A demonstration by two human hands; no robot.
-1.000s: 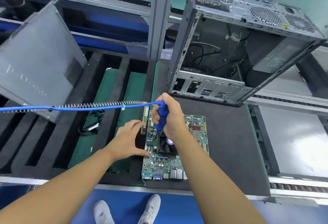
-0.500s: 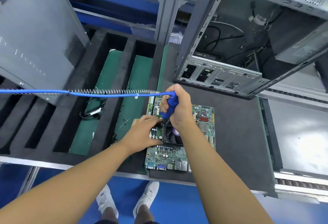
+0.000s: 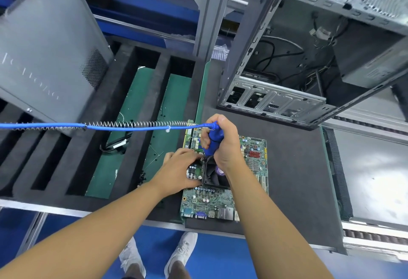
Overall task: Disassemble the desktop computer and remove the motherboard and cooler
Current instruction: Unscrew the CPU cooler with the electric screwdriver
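Note:
A green motherboard (image 3: 209, 201) lies flat on the dark mat (image 3: 293, 179), out of the case. A black square cooler fan (image 3: 215, 178) sits on its middle. My right hand (image 3: 224, 144) grips a blue electric screwdriver (image 3: 212, 143) upright, its tip at the cooler's far left corner. My left hand (image 3: 180, 169) rests on the board against the cooler's left edge, fingers bent toward that corner. The open desktop case (image 3: 298, 66) stands behind the board, with loose black cables inside.
A blue hose with a wire coil (image 3: 106, 126) runs left from the screwdriver. The grey side panel (image 3: 44, 53) leans at the left over a black foam tray (image 3: 72, 157) with long slots. A metal post (image 3: 209, 9) rises behind. A conveyor (image 3: 373, 168) lies at the right.
The view has tilted down and closer. My left hand slid from the board's left edge up against the cooler. My right hand keeps the screwdriver at the same corner.

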